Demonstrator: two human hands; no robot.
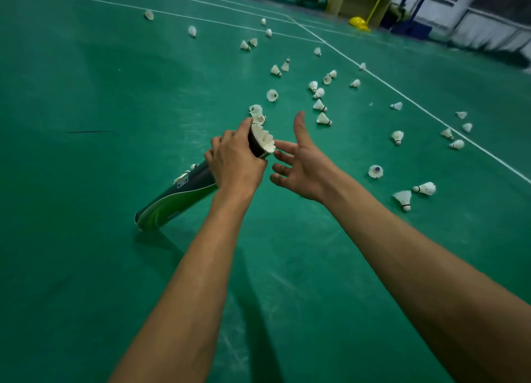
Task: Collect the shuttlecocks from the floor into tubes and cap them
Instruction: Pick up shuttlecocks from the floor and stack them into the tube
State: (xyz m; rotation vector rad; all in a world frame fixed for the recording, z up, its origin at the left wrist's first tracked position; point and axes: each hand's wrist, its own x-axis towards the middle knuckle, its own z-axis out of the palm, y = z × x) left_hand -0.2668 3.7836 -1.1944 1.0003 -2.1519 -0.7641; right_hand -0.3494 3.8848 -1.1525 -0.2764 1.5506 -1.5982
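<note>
Left hand [234, 164] gripping tube [178, 198] (shuttlecock-filled), shuttlecocks [319, 105] scattered beyond

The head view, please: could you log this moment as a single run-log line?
left hand: grip on tube | right hand: open beside tube mouth | shuttlecock at mouth | many shuttlecocks on floor | cap: unseen

Left hand [235, 164] in closed grip, right hand [301, 164] open, fingers spread, both forearms extended

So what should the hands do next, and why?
Probably the open right hand should push the shuttlecock down: its feathers stick out of the tube that the left hand grips, and many more wait on the floor.
</note>
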